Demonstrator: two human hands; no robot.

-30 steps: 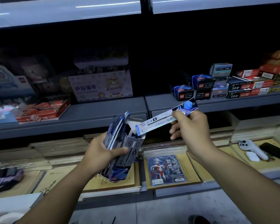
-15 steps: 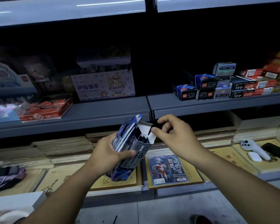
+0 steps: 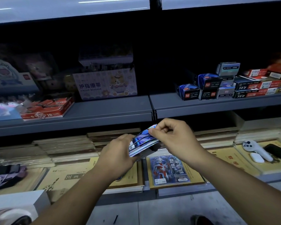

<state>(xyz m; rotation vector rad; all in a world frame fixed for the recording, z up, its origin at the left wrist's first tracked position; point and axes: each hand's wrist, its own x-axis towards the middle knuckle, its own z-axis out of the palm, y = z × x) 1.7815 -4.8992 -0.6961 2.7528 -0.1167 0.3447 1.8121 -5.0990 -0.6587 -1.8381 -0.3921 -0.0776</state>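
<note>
Blue packets (image 3: 142,142), a shiny fanned bundle seen from the head view, are held tilted in mid-air in front of the lower shelf, just above the yellow notebooks (image 3: 81,172) and the coloured-paper pack (image 3: 168,169). The left hand (image 3: 118,153) grips the bundle from below with its fingers wrapped round it. The right hand (image 3: 173,137) pinches the bundle's upper edge between thumb and curled fingers. Behind them, the grey shelf (image 3: 112,109) carries a finger bandage box (image 3: 104,85) and a red 2B box (image 3: 49,108)
</note>
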